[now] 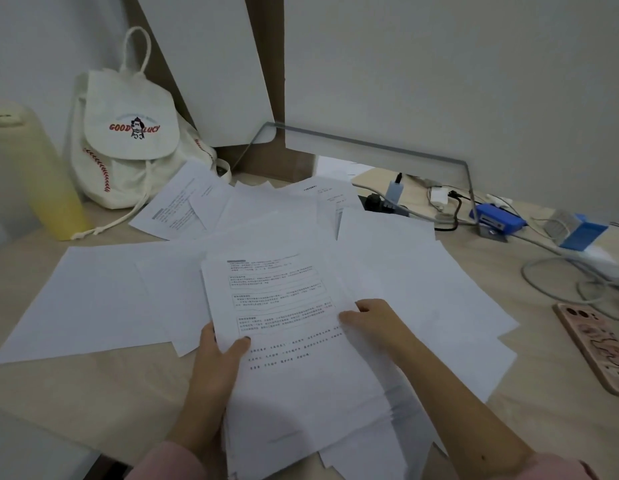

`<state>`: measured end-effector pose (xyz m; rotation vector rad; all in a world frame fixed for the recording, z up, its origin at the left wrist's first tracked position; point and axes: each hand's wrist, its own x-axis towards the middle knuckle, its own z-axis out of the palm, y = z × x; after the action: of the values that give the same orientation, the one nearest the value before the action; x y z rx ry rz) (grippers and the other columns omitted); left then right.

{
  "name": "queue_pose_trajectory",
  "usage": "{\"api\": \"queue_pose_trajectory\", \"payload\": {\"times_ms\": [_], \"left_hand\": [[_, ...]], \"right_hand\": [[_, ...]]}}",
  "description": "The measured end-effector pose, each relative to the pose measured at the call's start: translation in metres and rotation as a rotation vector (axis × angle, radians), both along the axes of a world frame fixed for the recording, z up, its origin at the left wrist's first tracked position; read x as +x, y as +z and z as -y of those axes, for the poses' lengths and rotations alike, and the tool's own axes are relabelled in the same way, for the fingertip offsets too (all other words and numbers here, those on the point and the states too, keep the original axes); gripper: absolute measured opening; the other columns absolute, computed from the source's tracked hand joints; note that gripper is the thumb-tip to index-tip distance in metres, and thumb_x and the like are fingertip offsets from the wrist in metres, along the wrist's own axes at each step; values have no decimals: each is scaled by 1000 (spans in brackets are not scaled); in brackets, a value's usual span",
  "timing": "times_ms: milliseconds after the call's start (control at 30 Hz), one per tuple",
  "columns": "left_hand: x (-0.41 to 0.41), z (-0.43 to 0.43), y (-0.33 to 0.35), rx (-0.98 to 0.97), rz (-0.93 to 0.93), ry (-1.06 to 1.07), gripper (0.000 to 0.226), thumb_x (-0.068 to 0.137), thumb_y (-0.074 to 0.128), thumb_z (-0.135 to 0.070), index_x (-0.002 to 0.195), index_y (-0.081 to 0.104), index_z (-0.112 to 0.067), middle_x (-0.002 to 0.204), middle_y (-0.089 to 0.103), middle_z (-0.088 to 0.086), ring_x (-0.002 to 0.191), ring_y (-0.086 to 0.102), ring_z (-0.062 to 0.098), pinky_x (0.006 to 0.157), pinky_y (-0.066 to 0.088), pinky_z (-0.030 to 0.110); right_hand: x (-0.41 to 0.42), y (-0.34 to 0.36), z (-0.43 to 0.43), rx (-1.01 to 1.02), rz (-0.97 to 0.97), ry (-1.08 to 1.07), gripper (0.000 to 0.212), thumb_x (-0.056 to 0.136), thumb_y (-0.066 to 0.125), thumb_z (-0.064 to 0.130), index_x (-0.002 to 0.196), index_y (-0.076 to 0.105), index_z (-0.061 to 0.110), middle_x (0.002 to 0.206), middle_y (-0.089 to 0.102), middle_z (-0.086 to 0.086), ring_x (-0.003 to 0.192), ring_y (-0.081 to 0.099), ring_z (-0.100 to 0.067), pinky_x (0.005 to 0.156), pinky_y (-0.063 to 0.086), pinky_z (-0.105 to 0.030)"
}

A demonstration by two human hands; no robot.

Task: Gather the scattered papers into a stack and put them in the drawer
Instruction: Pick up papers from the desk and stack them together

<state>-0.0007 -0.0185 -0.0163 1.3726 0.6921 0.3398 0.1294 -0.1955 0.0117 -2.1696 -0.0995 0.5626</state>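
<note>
Where the pale wood-grain bench [93,393] spreads, thin white papers [103,299] lie scattered and overlapping, with a printed stack [294,375] nearest. A soft canvas drawstring backpack [128,150] slumps at the back, flap closed. Both hands hold the stack: the left hand [218,355] pinches its left edge, thumb on top, and the right hand [374,323] curls around its right edge.

Single head-worn wide-angle view, close above the table [93,393], facing forward and down; wall corner fills upper frame.
</note>
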Motion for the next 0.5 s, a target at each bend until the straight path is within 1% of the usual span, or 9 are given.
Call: {"api": "queue_pose_trajectory", "payload": {"times_ms": [67,133,200,233,300,333,400,467,500], "left_hand": [[-2,0,3,-16,29,-32,32,91,52,-2,118,43,-18,107,58,0,88,58,15,72,47,29],[-3,1,7,-12,77,-50,32,91,52,-2,117,45,-21,104,60,-6,89,59,10,67,47,24],[-3,1,16,3,137,-60,33,91,53,-4,118,48,-22,107,62,-8,95,61,12,69,49,24],[-2,1,22,12,170,-65,35,90,54,-5,120,49,-22,110,63,-7,98,63,15,72,51,26],[-1,0,38,45,253,-85,38,89,56,-7,122,50,-24,114,66,-5,102,65,17,77,54,30],[1,-1,47,73,301,-100,38,88,57,-7,122,52,-24,113,67,-6,101,66,15,77,56,30],[5,-6,69,118,400,-139,38,86,60,-8,120,54,-25,111,69,-7,99,67,11,74,57,26],[10,-12,91,139,489,-166,39,79,65,-12,114,56,-26,108,71,-8,97,68,11,70,56,22],[12,-15,99,157,519,-166,40,75,65,-17,112,56,-27,106,71,-9,96,68,10,69,55,21]], "right_hand": [[-3,0,5,-4,39,27,10,80,57,17,76,51,10,72,51,-3,63,46,-17,58,35,-27],[-8,5,10,142,-11,16,8,83,58,16,90,56,13,86,62,-2,71,55,-17,60,41,-23],[-11,7,15,298,-60,8,16,85,60,14,100,56,18,98,67,-1,80,63,-16,65,48,-21],[-12,9,18,360,-66,10,21,86,61,12,105,56,20,103,68,-1,86,66,-16,70,52,-23],[-13,17,22,527,-78,16,32,87,59,6,116,54,18,110,69,-4,96,68,-21,83,55,-32],[-12,23,24,625,-81,19,35,87,57,2,119,53,16,112,70,-6,99,68,-24,86,54,-36],[-10,40,27,777,-55,46,38,87,53,-3,120,54,14,112,71,-6,100,68,-26,84,56,-35],[-10,64,29,849,0,100,38,86,54,-1,117,57,20,111,72,-2,98,69,-23,80,58,-33],[-10,75,30,863,26,130,37,84,56,3,116,59,23,111,71,0,98,69,-21,81,58,-33]]}}
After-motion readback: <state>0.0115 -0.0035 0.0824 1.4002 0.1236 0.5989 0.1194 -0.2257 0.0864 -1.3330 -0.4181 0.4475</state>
